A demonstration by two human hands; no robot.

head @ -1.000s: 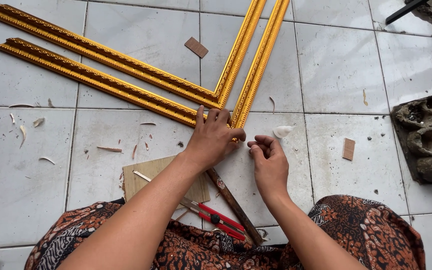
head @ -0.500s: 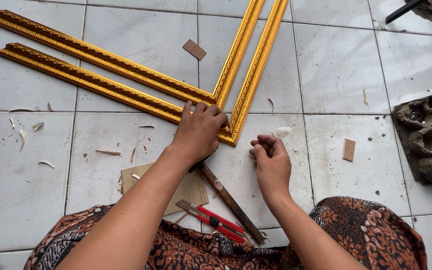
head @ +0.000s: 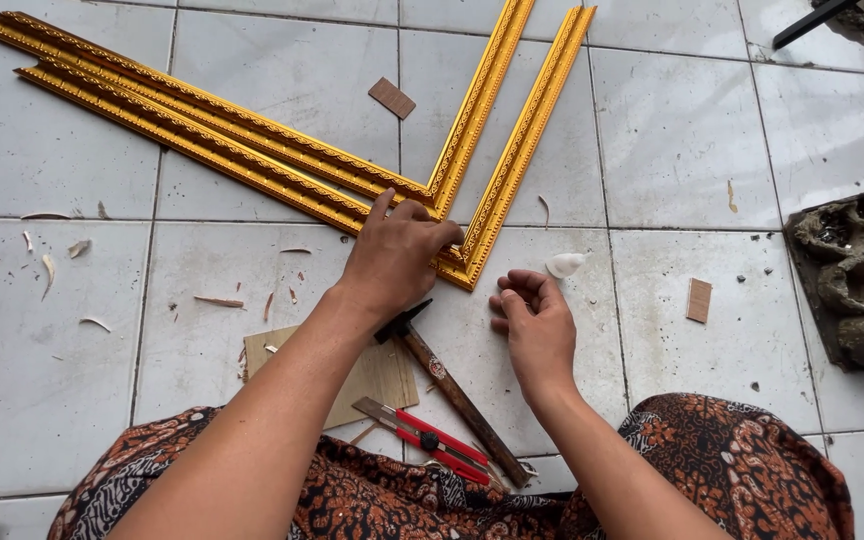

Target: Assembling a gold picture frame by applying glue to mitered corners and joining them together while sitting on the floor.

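The frame mouldings (head: 252, 140) are finished in glossy gold with an embossed pattern. The floor tiles (head: 282, 70) are glazed and smooth, with dirty marks. The hammer (head: 452, 390) is made with a worn wooden handle; its head is probably metal. The cutter (head: 422, 440) is seen as red plastic. The board (head: 377, 380) is matt plywood. The cloth (head: 742, 460) is printed.

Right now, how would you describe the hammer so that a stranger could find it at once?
Start at the gold frame corner under the left hand. Just below that hand the hammer lies on the white tiled floor. Its long brown wooden handle separates it from the flat red cutter knife beside it.
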